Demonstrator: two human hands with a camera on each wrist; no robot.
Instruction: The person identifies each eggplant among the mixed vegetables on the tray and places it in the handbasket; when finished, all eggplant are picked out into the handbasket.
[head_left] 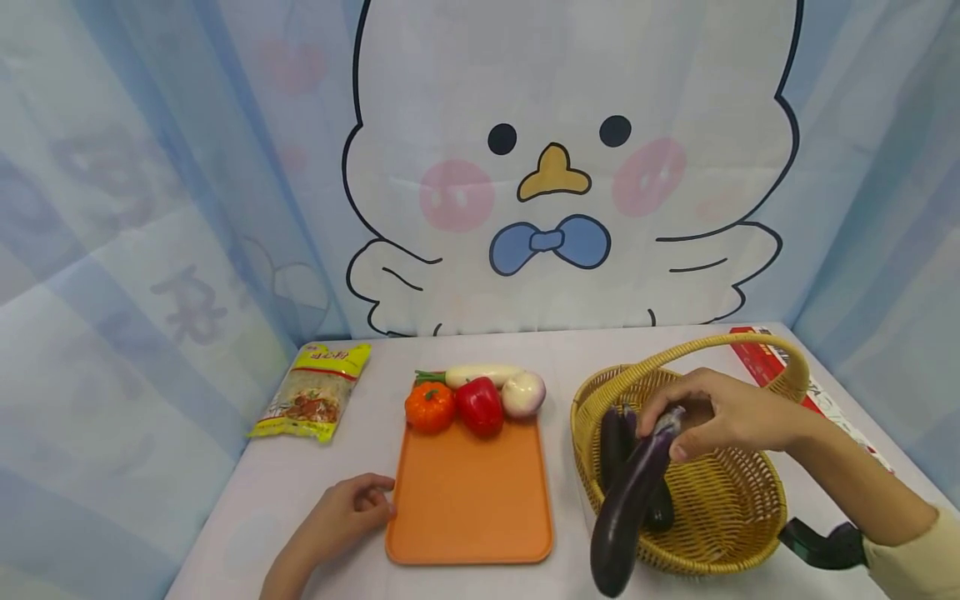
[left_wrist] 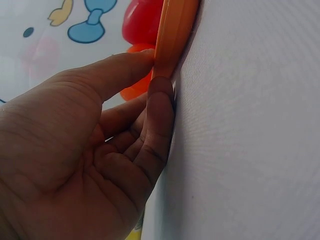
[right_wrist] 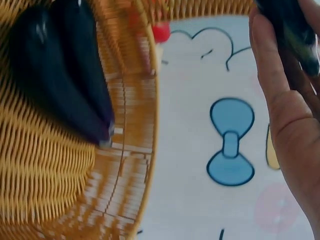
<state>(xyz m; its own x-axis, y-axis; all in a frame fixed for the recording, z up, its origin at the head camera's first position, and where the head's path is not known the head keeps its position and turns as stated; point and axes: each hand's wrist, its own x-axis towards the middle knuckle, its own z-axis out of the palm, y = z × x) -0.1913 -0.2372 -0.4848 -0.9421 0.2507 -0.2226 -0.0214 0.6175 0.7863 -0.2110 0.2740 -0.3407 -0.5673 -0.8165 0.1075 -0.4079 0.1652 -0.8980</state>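
My right hand [head_left: 667,433] grips a long dark purple eggplant [head_left: 626,512] by its stem end, holding it tilted above the near left rim of a wicker basket [head_left: 720,508]. A second eggplant [head_left: 613,440] lies inside the basket; it also shows in the right wrist view as the eggplant in the basket [right_wrist: 60,75], beside my fingers [right_wrist: 285,125]. My left hand [head_left: 375,498] rests on the table. Its thumb [left_wrist: 125,70] and index finger [left_wrist: 161,110] touch the left edge of an orange board [head_left: 468,500].
At the board's far end sit an orange pumpkin-shaped vegetable [head_left: 430,407], a red pepper [head_left: 480,406], a white radish [head_left: 483,375] and a pale onion [head_left: 522,393]. A yellow noodle packet [head_left: 313,402] lies far left. A red box [head_left: 780,367] lies behind the basket. Curtains enclose the table.
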